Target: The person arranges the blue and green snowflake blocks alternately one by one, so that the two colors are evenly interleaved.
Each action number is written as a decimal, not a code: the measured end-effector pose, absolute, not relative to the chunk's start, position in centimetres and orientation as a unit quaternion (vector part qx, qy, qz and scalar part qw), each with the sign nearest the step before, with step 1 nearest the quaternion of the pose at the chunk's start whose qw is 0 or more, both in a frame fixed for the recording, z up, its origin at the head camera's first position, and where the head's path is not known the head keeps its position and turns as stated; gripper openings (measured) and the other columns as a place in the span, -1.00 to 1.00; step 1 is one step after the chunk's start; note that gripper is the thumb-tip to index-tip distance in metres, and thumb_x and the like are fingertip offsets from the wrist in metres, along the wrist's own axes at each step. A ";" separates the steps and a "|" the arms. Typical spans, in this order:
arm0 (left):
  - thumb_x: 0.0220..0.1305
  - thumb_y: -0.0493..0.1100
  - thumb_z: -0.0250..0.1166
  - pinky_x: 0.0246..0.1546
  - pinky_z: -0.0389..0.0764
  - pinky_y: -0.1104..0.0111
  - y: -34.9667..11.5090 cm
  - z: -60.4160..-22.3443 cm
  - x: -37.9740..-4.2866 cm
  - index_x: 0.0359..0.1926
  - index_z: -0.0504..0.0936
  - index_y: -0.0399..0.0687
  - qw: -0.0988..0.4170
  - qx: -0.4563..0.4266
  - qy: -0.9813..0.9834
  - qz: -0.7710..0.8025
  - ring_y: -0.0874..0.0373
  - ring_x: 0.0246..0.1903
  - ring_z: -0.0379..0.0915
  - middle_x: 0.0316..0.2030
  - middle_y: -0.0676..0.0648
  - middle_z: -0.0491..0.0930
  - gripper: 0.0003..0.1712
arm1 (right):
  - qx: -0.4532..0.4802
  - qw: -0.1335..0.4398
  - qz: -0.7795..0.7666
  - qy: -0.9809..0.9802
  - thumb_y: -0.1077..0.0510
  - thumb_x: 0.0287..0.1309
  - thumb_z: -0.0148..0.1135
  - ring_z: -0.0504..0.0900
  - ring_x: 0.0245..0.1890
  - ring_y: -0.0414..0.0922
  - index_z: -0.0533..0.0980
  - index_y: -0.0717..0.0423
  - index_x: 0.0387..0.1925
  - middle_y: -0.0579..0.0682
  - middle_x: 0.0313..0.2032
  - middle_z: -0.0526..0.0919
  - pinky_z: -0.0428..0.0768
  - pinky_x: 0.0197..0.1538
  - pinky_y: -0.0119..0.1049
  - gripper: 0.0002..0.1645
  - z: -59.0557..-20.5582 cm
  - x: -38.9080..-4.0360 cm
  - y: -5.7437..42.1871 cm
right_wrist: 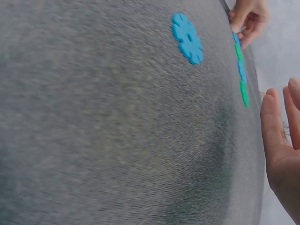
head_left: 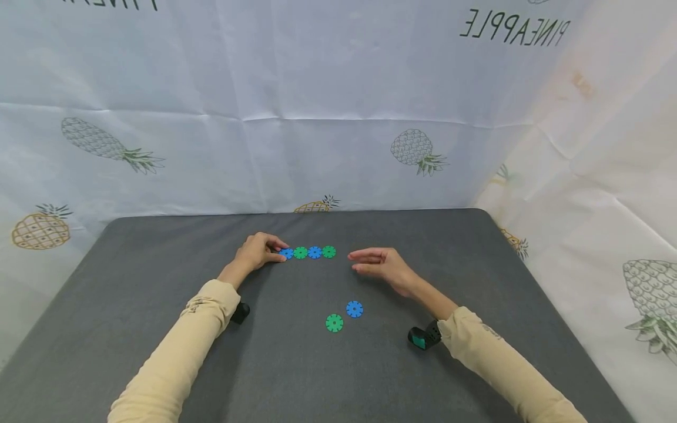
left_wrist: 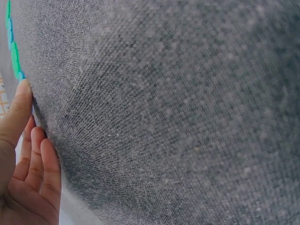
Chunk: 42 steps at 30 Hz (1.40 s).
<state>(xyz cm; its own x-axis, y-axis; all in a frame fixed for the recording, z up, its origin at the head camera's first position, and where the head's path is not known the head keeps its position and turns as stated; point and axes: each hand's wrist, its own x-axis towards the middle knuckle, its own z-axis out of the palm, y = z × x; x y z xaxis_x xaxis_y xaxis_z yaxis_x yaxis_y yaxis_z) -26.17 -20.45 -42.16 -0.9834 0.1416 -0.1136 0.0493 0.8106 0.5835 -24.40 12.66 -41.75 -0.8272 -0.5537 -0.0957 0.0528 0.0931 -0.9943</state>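
Disc row (head_left: 311, 252): left fingers (head_left: 274, 257) pinch its end; right fingers (head_left: 367, 253) outstretched; loose blue disc (head_left: 354, 309) and green disc (head_left: 334, 323) nearer.

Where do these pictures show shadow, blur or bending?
Head: soft shadows beside both sleeves; left wrist: the table bows at its edge and blurs rightward; right wrist: the table smears at left, a shadow darkens its right side, and the lone blue disc looks oval.

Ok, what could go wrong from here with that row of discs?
The left hand pinches the leftmost notched blue disc in the row; a tug might skew or part the row. The right hand, open near the rightmost green disc, could knock it. Drawing back low, that hand might also brush the loose blue disc.
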 end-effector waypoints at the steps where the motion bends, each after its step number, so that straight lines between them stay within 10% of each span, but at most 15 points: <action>1: 0.12 -0.12 0.44 -0.39 0.41 0.27 -20.5 -42.2 -26.2 -0.03 0.71 -0.07 0.076 0.050 0.948 0.304 0.12 -0.35 0.47 -0.19 -0.06 0.63 -0.64 | -0.180 0.236 -0.649 0.701 0.33 0.21 0.24 0.63 0.02 -0.06 0.47 0.38 0.15 0.34 0.15 0.48 0.51 0.09 -0.04 -0.54 -41.9 -24.3 12.7; 42: 0.14 -0.13 0.43 -0.34 0.44 0.23 -20.5 -41.8 -26.1 -0.02 0.70 -0.09 0.083 0.053 0.949 0.299 0.10 -0.32 0.47 -0.19 -0.07 0.62 -0.64 | -0.253 0.298 -0.609 0.690 0.40 0.14 0.26 0.65 -0.03 -0.10 0.49 0.46 0.08 0.34 0.06 0.55 0.58 -0.01 -0.28 -0.56 -44.3 -20.4 14.9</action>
<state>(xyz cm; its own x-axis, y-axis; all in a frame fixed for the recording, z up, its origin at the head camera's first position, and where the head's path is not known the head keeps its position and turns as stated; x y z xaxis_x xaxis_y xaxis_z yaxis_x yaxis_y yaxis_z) -26.07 -20.55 -41.80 -0.9804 0.1510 -0.1262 0.0513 0.8154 0.5766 -20.43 14.87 -44.29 -0.6942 -0.7125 -0.1024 0.0127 0.1302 -0.9914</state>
